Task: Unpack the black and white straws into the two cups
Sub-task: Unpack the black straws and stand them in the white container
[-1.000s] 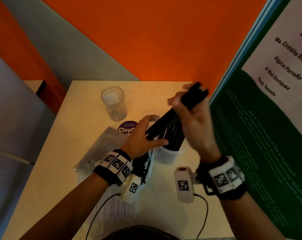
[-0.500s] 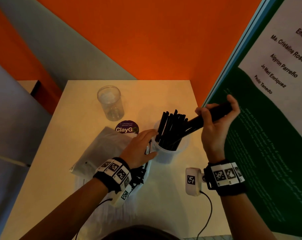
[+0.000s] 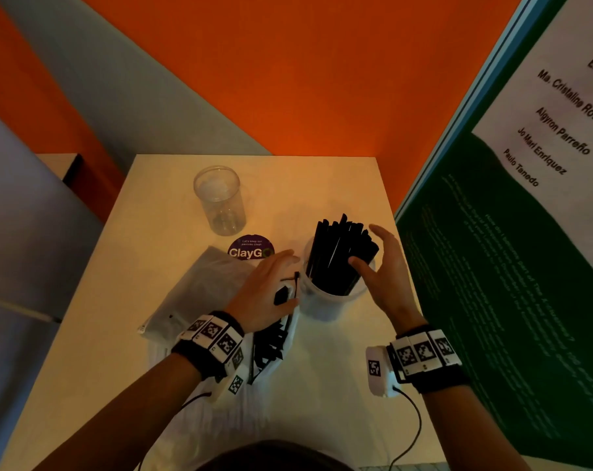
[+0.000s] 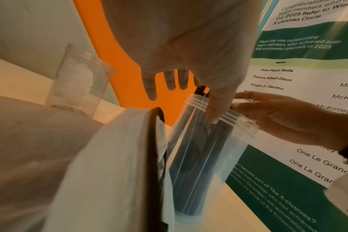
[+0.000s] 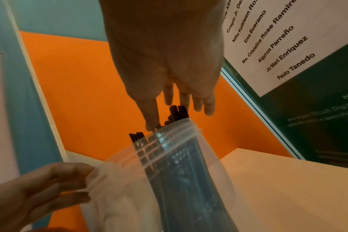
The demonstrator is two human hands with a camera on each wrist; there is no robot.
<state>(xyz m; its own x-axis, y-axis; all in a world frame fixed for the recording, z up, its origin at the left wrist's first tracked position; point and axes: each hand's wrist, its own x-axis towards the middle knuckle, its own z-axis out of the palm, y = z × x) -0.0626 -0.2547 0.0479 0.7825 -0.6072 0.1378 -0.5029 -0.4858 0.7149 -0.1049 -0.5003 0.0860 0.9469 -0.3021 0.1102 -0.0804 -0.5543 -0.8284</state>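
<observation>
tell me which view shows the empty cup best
The head view: the empty cup stands whole and sharp on the table, apart from both hands. The left wrist view shows it blurred at the left, its base partly hidden by a bag. The right wrist view does not show it.

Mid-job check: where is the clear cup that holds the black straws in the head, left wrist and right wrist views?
Head: cup with black straws sits just right of centre, between both hands.
Left wrist: cup stands lower centre-right, the left hand's thumb on its ridged rim.
Right wrist: cup fills the lower centre, tilted in the picture.
Shared landmark: the green and white poster to the right.
</observation>
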